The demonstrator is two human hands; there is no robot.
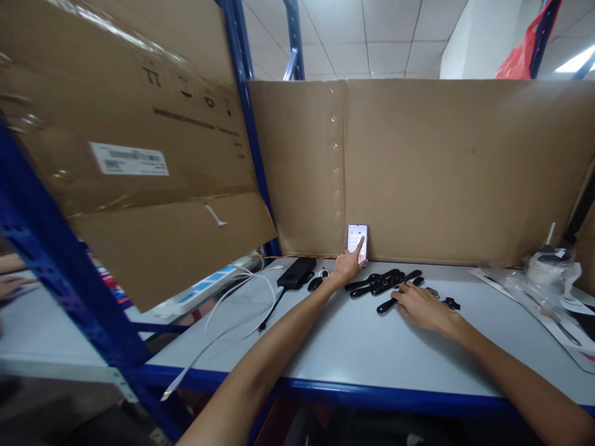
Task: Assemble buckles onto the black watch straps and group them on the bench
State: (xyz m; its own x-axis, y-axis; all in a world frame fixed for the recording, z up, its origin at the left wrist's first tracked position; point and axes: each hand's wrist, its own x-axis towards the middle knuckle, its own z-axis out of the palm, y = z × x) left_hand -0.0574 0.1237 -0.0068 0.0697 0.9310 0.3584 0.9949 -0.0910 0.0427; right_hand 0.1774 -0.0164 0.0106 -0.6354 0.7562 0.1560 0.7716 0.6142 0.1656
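Note:
A lit phone (353,234) leans upright against the cardboard at the back of the table. My left hand (348,264) reaches to it, index finger extended over the screen, with nothing held. Several glossy black handled pieces (376,282) lie in a loose pile to the right of the phone. My right hand (421,305) rests at the pile's right side, its fingers curled down on a black piece (387,306); the fingertips are partly hidden. Small dark parts (451,303) lie just beyond that hand.
A black power bank (296,273) and a key ring (324,272) sit left of the phone. White cables (232,322) loop over the table's left edge near a power strip (209,285). Plastic-wrapped items (548,279) occupy the right. Blue rack posts and cardboard walls surround the table; another person's hand shows far left.

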